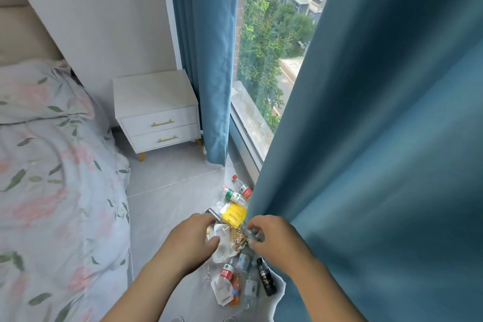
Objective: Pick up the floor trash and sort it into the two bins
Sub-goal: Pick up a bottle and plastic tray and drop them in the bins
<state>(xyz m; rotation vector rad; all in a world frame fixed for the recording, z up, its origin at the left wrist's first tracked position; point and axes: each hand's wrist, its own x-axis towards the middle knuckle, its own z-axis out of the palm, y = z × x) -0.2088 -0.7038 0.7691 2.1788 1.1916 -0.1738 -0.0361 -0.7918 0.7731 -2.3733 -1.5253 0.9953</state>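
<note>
A heap of trash lies on the grey floor by the window: clear plastic bottles (236,192) with red and green labels, a yellow packet (234,214), a white plastic bag (222,243), a printed snack wrapper (238,239), a dark bottle (266,277) and white packaging (222,290). My left hand (194,238) reaches over the heap with curled fingers beside the white bag and a silvery tube (215,214); whether it grips anything is unclear. My right hand (269,235) pinches the snack wrapper at its right edge. No bin is in view.
A bed with a floral duvet (52,178) fills the left. A white two-drawer nightstand (156,112) stands at the back. Blue curtains (379,165) hang on the right, touching the heap, with a floor-level window (261,73) between them. Bare tiles (170,191) lie between bed and trash.
</note>
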